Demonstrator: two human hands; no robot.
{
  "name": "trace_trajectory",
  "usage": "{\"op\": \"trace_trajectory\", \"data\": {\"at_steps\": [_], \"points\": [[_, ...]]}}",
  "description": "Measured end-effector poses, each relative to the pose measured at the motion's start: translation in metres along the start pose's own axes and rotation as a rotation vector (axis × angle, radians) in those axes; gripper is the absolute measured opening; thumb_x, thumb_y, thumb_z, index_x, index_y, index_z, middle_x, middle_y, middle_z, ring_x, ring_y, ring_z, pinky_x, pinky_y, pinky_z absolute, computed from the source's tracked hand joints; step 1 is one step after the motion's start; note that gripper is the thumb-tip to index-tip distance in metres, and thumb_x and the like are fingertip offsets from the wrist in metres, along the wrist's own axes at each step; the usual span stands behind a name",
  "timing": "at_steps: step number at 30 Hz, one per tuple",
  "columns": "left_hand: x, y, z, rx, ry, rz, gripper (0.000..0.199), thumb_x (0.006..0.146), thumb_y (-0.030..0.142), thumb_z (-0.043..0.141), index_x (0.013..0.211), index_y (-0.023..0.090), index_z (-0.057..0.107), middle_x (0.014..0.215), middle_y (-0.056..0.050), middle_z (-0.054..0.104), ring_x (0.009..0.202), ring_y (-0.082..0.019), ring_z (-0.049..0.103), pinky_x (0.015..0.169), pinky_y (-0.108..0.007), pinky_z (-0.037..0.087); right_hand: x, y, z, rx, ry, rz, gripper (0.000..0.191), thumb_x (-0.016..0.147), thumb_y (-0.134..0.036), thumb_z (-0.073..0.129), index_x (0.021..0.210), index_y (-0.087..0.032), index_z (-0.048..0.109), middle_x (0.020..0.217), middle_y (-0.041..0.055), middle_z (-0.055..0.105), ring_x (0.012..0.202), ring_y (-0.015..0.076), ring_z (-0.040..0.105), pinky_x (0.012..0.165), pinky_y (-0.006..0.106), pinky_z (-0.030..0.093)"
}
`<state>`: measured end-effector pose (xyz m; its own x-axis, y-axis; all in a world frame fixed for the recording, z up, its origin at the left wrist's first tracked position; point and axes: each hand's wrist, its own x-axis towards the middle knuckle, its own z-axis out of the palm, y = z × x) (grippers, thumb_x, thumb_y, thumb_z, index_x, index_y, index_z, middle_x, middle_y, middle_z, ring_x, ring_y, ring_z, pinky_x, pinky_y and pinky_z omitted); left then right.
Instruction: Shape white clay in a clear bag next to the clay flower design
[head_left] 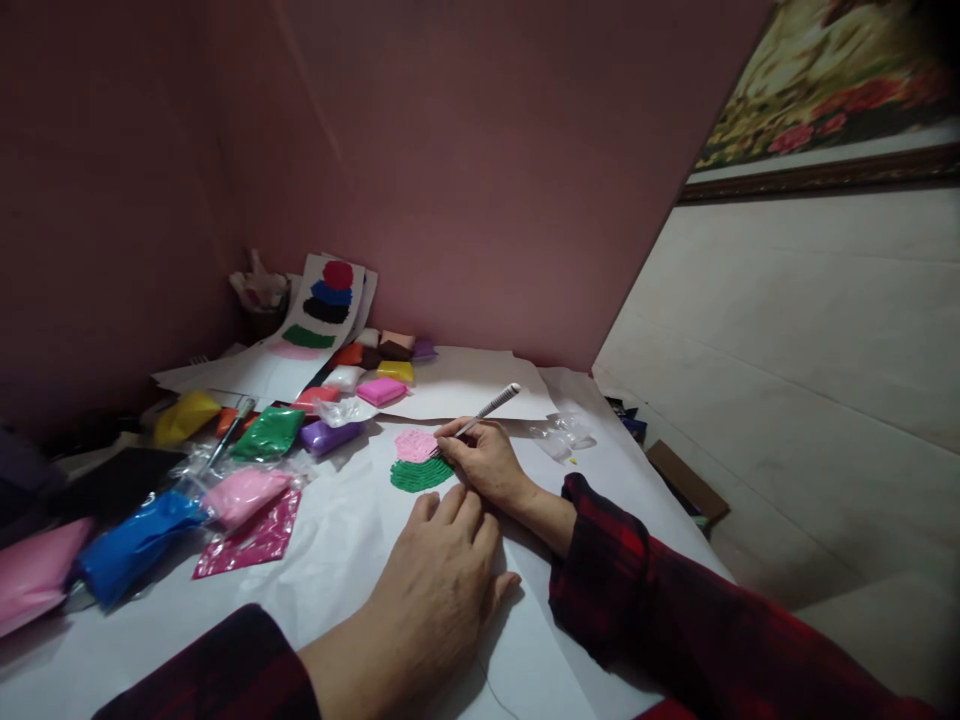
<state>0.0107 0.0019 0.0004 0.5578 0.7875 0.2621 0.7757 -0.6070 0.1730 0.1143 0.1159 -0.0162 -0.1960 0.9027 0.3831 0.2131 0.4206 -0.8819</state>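
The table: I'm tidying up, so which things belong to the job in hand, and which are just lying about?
Belong:
striped tool, held in the right hand
sheet with the pink patch and green patch
green packet, probably: its colour matches

Seem to be just lying about:
clear wrapper, at right
brown object, farther right

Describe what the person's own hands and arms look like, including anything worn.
Both the left hand and right hand are ungloved. The left sleeve and right sleeve are dark red-and-black checked cloth, ending near the wrists.
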Motion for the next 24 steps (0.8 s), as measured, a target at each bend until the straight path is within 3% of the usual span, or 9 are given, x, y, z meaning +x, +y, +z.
{"op": "trace_trajectory", "data": {"at_steps": [4, 10, 13, 19, 24], "points": [[0.0001, -0.0001, 0.0006, 0.010, -0.003, -0.004, 0.029, 0.092, 0.040, 0.053, 0.107, 0.016, 0.063, 0.115, -0.011, 0.063, 0.109, -0.032, 0.053, 0.091, -0.051, 0.043, 0.0008, 0.0020, 0.0001, -0.010, 0.050, 0.015, 0.012, 0.077, -0.023, 0.062, 0.076, -0.017, 0.072, 0.069, 0.0017, 0.069, 0.060, 0.0144, 0.061, 0.058, 0.025, 0.050], [-0.0015, 0.0006, 0.0013, 0.007, 0.000, -0.009, 0.030, 0.092, 0.039, 0.053, 0.109, 0.016, 0.063, 0.117, -0.011, 0.063, 0.112, -0.032, 0.052, 0.093, -0.052, 0.042, 0.0010, 0.0002, -0.0002, -0.051, -0.003, -0.035, 0.012, 0.078, -0.020, 0.061, 0.077, -0.017, 0.073, 0.074, 0.0027, 0.072, 0.069, 0.0161, 0.065, 0.066, 0.026, 0.053], [-0.0007, 0.0002, 0.0009, 0.005, -0.002, 0.000, 0.031, 0.092, 0.039, 0.053, 0.109, 0.015, 0.063, 0.116, -0.011, 0.063, 0.112, -0.032, 0.052, 0.093, -0.052, 0.042, 0.0007, -0.0004, -0.0008, -0.111, 0.047, -0.032, 0.011, 0.077, -0.019, 0.062, 0.076, -0.017, 0.073, 0.075, 0.0029, 0.072, 0.068, 0.0163, 0.065, 0.067, 0.027, 0.053], [0.0000, 0.0012, -0.0009, 0.016, -0.029, -0.003, 0.029, 0.093, 0.039, 0.052, 0.106, 0.016, 0.063, 0.113, -0.011, 0.063, 0.108, -0.032, 0.053, 0.091, -0.052, 0.043, 0.0022, 0.0020, -0.0014, 0.010, 0.091, 0.052, 0.011, 0.076, -0.021, 0.061, 0.077, -0.015, 0.070, 0.065, 0.0006, 0.067, 0.058, 0.0141, 0.062, 0.060, 0.025, 0.051], [-0.0011, 0.0015, -0.0015, 0.017, -0.027, -0.005, 0.028, 0.093, 0.039, 0.052, 0.105, 0.016, 0.063, 0.112, -0.010, 0.063, 0.107, -0.032, 0.053, 0.090, -0.051, 0.043, 0.0030, 0.0068, -0.0017, -0.019, 0.084, 0.032, 0.011, 0.075, -0.022, 0.061, 0.077, -0.016, 0.070, 0.065, 0.0008, 0.066, 0.061, 0.0147, 0.061, 0.059, 0.024, 0.049]]}}
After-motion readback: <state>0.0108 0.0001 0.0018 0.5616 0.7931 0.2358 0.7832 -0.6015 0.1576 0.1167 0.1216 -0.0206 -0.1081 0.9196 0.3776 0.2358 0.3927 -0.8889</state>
